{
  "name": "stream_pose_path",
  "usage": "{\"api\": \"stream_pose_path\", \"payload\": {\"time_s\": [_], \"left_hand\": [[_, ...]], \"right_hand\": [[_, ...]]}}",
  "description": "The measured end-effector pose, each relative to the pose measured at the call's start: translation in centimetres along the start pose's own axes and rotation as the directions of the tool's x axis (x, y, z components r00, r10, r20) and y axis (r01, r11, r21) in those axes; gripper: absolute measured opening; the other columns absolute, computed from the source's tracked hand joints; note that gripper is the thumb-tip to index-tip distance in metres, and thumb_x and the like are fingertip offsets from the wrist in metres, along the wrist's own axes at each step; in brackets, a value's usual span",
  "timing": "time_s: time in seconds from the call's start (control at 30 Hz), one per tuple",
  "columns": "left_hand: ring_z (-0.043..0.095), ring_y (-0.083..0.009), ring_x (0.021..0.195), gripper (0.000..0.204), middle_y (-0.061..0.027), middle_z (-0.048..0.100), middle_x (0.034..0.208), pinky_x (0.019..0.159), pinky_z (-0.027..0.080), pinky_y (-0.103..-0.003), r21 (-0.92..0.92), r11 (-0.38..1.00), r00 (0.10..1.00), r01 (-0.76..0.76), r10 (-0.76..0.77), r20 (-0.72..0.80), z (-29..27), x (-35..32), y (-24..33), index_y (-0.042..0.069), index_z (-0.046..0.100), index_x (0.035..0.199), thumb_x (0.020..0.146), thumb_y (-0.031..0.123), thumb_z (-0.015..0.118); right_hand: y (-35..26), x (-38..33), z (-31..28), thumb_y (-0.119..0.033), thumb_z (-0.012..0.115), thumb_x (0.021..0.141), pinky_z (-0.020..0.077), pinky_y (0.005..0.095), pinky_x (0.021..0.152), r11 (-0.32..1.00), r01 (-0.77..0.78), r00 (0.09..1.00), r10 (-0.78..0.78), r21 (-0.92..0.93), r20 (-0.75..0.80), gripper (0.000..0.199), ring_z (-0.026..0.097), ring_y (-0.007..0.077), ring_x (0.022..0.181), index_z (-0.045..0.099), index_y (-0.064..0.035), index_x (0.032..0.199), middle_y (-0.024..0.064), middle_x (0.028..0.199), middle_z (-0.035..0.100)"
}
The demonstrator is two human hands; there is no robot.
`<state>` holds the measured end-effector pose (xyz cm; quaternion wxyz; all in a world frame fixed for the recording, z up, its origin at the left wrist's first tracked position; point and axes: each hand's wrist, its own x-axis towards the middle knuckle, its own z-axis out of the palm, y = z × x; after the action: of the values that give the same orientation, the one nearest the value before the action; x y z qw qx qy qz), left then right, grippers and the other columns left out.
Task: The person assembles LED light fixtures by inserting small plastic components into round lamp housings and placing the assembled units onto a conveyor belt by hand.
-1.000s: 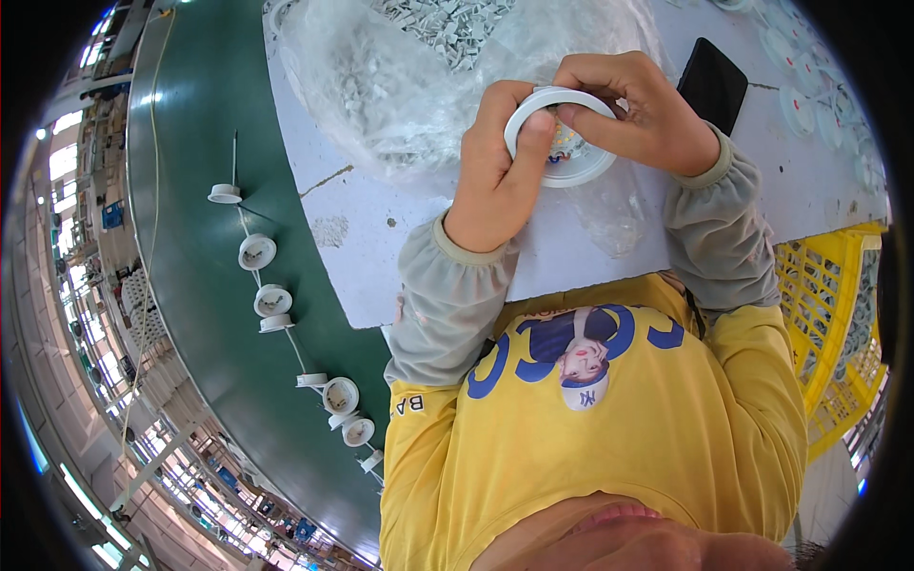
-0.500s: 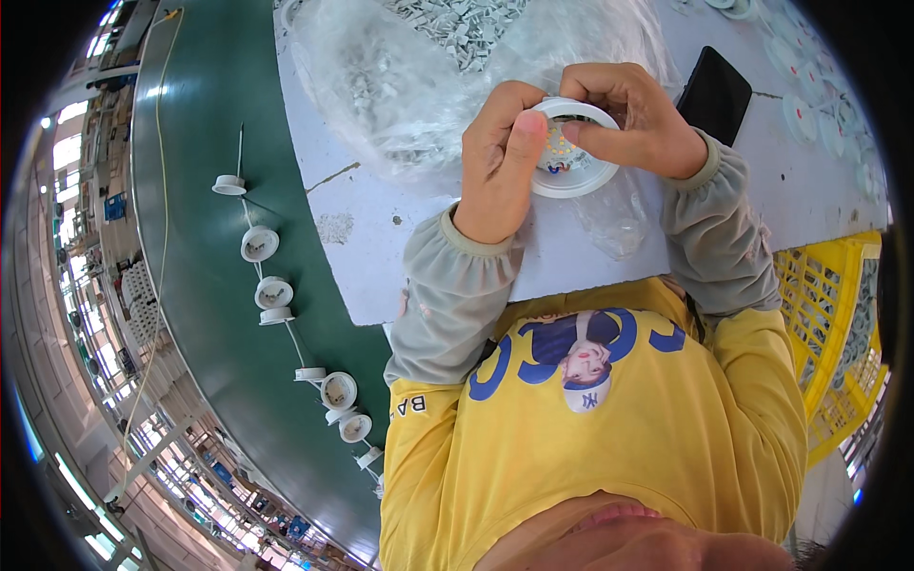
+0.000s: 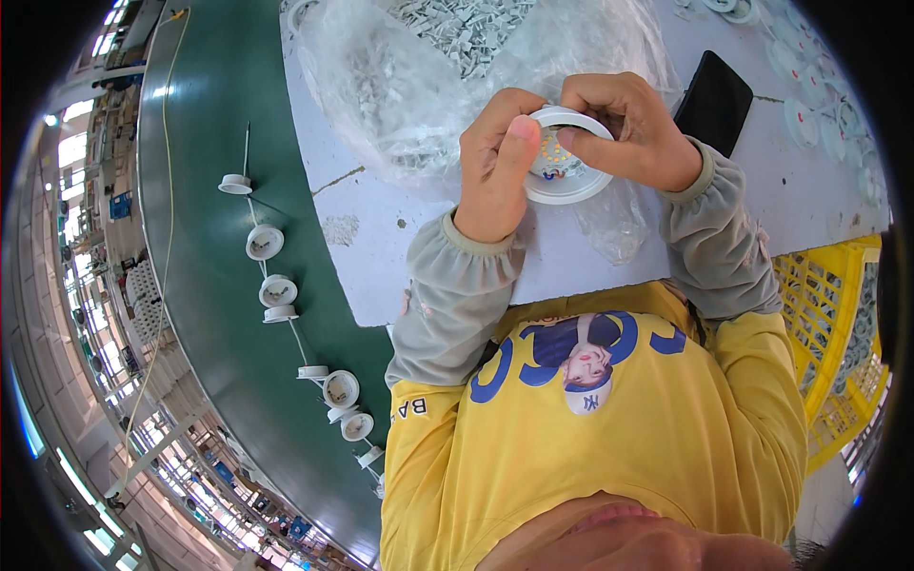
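Observation:
Over the white table, both my hands grip a round white lamp housing (image 3: 571, 190) with a circuit board of small yellow LEDs inside. My left hand (image 3: 497, 167) closes round its left rim, thumb laid along the near side. My right hand (image 3: 638, 133) holds the upper right rim, its thumb reaching across the opening onto the inside. The fingers behind the housing are hidden. Just beyond my hands lies a clear plastic bag (image 3: 381, 114) with many small white-grey clips (image 3: 466, 33). Under the housing is a crumpled bit of clear plastic (image 3: 614, 224).
A black phone (image 3: 714, 103) lies right of my hands on the table (image 3: 381, 257). Clear round covers (image 3: 804, 124) are spread at the far right. A yellow crate (image 3: 824, 314) stands beside my right arm. Left, a green conveyor (image 3: 205, 238) carries several wired white lamp housings (image 3: 265, 242).
My hands and the housing sit slightly lower in the picture, as does the table. The right thumb has shifted a little over the opening. The grip is unchanged.

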<state>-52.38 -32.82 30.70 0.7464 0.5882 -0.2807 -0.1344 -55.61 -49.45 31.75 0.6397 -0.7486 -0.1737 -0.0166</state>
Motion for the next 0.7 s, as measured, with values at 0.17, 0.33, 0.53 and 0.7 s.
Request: {"api": "stream_pose_path", "payload": {"time_s": [0.17, 0.33, 0.53, 0.7], "left_hand": [[0.041, -0.0055, 0.066, 0.033, 0.0001, 0.05, 0.071, 0.058, 0.033, -0.021, -0.001, 1.0, 1.0, -0.006, 0.006, -0.009, 0.2, 0.1, -0.2, 0.0, 0.053, 0.084, 0.09, 0.031, 0.044], [0.039, -0.0049, 0.064, 0.031, 0.0011, 0.048, 0.069, 0.057, 0.032, -0.02, -0.011, 1.0, 1.0, 0.001, -0.001, 0.001, 0.3, 0.1, 0.1, 0.001, 0.053, 0.082, 0.091, 0.029, 0.043], [0.039, -0.0048, 0.063, 0.031, 0.0011, 0.048, 0.07, 0.056, 0.032, -0.02, 0.058, 0.994, 0.992, -0.09, 0.095, -0.086, 0.8, 0.0, 0.0, 0.001, 0.053, 0.083, 0.091, 0.029, 0.043], [0.046, -0.0063, 0.064, 0.042, -0.0014, 0.053, 0.071, 0.056, 0.036, -0.019, -0.058, 0.998, 0.966, -0.01, -0.005, -0.258, 0.2, -0.6, -0.4, -0.001, 0.053, 0.085, 0.092, 0.038, 0.04]], "right_hand": [[0.3, 0.1, -0.1, -0.011, 0.057, 0.076, 0.023, 0.0215, 0.046, 0.998, 0.044, 0.999, -0.045, 0.041, 0.016, 0.018, 0.028, 0.0037, 0.052, 0.044, -0.0035, 0.068, -0.0026, 0.058, 0.032], [0.3, 0.1, -0.1, -0.012, 0.056, 0.078, 0.0245, 0.0215, 0.047, 0.997, 0.015, 0.999, -0.019, 0.073, 0.051, 0.017, 0.03, 0.0032, 0.054, 0.044, -0.0037, 0.069, -0.0031, 0.059, 0.035], [-0.8, 0.0, -0.1, -0.013, 0.054, 0.081, 0.0279, 0.0201, 0.049, 0.998, -0.014, 1.0, 0.013, 0.069, 0.014, 0.015, 0.034, 0.0027, 0.056, 0.047, -0.0033, 0.072, -0.0024, 0.061, 0.04], [-2.0, -0.6, -0.4, -0.017, 0.047, 0.088, 0.0352, 0.0176, 0.055, 0.924, -0.038, 0.998, 0.014, 0.381, 0.065, 0.018, 0.045, 0.0043, 0.062, 0.054, -0.0007, 0.085, -0.0001, 0.069, 0.05]]}}
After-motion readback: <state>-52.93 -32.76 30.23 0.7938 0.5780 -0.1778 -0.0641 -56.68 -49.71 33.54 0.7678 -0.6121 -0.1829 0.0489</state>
